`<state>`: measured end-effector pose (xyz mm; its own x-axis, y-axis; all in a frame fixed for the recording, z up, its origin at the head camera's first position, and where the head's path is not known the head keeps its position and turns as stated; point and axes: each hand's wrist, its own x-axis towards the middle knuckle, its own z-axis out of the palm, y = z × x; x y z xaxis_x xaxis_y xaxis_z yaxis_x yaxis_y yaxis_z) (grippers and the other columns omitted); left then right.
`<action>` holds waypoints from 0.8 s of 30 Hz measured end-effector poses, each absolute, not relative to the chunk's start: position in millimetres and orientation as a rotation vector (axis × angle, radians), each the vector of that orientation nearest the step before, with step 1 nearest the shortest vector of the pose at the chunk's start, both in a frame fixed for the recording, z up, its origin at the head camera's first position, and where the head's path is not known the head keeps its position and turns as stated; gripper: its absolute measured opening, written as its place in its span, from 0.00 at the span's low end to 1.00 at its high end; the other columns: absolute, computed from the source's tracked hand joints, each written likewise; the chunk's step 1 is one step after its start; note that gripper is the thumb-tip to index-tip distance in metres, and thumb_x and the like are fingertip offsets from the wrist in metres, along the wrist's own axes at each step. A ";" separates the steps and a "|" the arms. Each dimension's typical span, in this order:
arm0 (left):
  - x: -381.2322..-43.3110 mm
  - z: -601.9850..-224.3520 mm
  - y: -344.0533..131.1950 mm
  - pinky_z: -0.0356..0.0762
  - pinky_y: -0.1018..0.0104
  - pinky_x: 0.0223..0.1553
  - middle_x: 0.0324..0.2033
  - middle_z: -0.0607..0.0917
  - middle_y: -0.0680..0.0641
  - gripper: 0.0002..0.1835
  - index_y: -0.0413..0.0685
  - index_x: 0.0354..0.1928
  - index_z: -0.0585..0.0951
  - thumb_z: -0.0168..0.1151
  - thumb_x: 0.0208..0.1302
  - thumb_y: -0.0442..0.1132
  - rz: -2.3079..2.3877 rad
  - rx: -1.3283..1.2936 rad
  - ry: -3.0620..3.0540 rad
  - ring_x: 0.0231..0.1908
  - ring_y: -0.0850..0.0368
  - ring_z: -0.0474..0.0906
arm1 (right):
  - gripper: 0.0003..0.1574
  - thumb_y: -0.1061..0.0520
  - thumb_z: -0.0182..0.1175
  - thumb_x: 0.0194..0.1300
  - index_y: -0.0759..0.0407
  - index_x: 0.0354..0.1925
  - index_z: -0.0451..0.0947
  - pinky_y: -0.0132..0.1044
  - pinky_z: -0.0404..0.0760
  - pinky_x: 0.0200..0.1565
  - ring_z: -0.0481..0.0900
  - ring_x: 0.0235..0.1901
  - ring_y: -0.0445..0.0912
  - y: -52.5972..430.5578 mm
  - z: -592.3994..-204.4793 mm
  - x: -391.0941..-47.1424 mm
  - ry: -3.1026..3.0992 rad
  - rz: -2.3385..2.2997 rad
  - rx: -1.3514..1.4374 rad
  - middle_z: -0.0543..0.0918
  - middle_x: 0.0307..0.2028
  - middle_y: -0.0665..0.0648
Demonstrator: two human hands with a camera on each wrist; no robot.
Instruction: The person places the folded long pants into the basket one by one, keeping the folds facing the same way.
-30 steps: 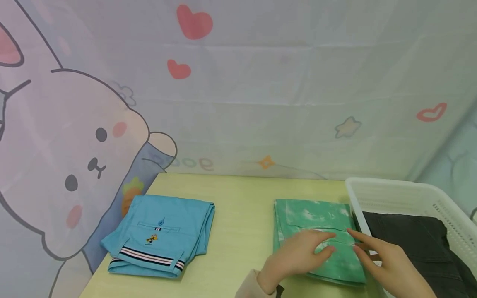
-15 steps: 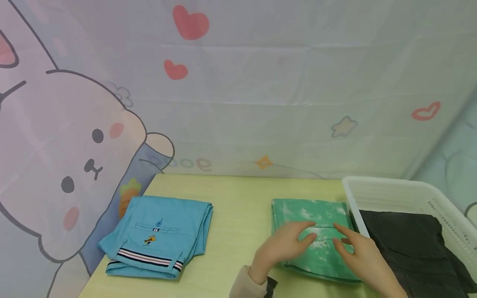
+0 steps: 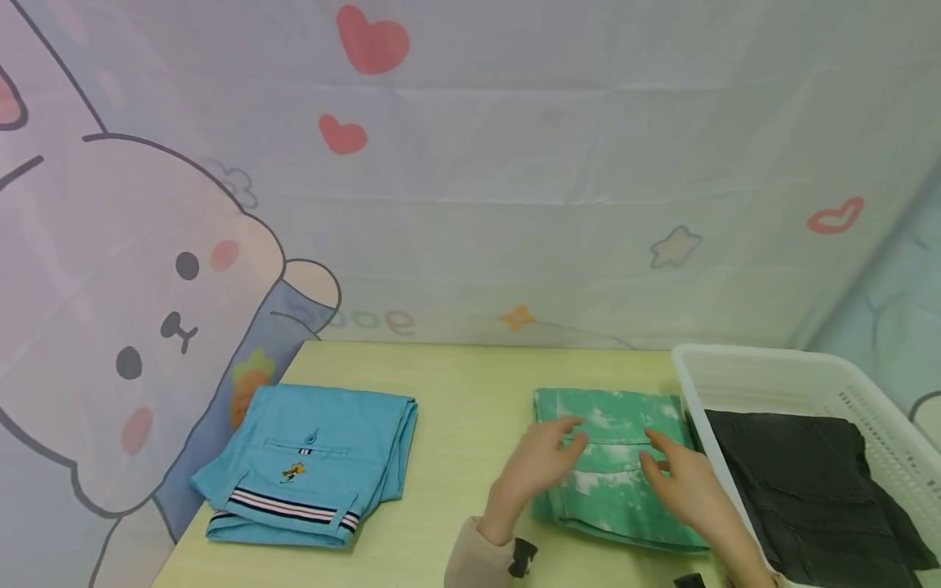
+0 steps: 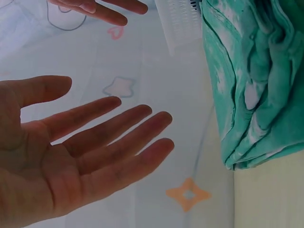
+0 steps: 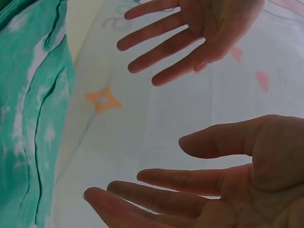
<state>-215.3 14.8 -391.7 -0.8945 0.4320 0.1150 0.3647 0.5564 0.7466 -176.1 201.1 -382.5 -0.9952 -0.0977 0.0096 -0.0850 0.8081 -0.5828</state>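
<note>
A folded green garment with white tie-dye patches (image 3: 613,490) lies on the table beside the basket. Over its left part hovers my left hand (image 3: 535,461), fingers extended and holding nothing. My right hand (image 3: 684,482) is above its right part, also with loose, spread fingers and nothing in them. The left wrist view shows the left palm (image 4: 61,166) apart from the layered edge of the green garment (image 4: 261,90). In the right wrist view the right hand (image 5: 228,180) is likewise clear of the cloth.
Folded blue trousers (image 3: 316,461) with a striped waistband lie at the table's left. A white plastic basket (image 3: 764,359) at the right contains dark folded clothing (image 3: 801,490). Behind the yellow table (image 3: 470,425) hangs a printed curtain (image 3: 515,163).
Both hands have shifted left and up a little over the green garment and now stand farther apart, uncovering more of it. The view has turned slightly; the garments look unmoved.
</note>
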 end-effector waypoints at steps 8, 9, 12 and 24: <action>-215.8 -397.2 14.7 0.78 0.59 0.39 0.51 0.77 0.37 0.20 0.41 0.55 0.72 0.46 0.66 0.44 1.368 0.591 2.654 0.45 0.45 0.78 | 0.30 0.58 0.43 0.66 0.75 0.61 0.55 0.36 0.70 0.21 0.79 0.25 0.56 203.1 -389.7 -184.5 2.937 -0.961 -0.070 0.66 0.55 0.78; -215.7 -397.4 14.8 0.78 0.59 0.39 0.51 0.77 0.37 0.20 0.41 0.55 0.72 0.46 0.66 0.44 1.371 0.587 2.650 0.45 0.45 0.78 | 0.30 0.58 0.42 0.66 0.75 0.61 0.55 0.35 0.67 0.20 0.75 0.18 0.52 203.5 -390.5 -185.2 2.934 -0.960 -0.056 0.66 0.55 0.78; -216.1 -398.5 15.5 0.77 0.63 0.35 0.51 0.77 0.38 0.20 0.42 0.55 0.72 0.47 0.66 0.44 1.375 0.571 2.648 0.44 0.46 0.79 | 0.31 0.58 0.42 0.66 0.76 0.61 0.54 0.35 0.64 0.18 0.57 0.09 0.41 204.7 -392.0 -186.7 2.931 -0.954 -0.017 0.74 0.46 0.76; -221.9 -407.9 15.5 0.75 0.62 0.35 0.53 0.76 0.38 0.21 0.38 0.55 0.72 0.48 0.65 0.44 1.381 0.447 2.653 0.35 0.54 0.77 | 0.32 0.59 0.41 0.65 0.78 0.61 0.52 0.29 0.60 0.13 0.53 0.07 0.38 209.5 -398.5 -191.1 2.938 -0.921 0.049 0.65 0.09 0.50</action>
<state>-221.9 15.5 -407.9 -0.9495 0.3123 0.0314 0.2049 0.5408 0.8158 -191.1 209.5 -398.5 -0.9976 0.0118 -0.0685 0.0488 0.8206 -0.5694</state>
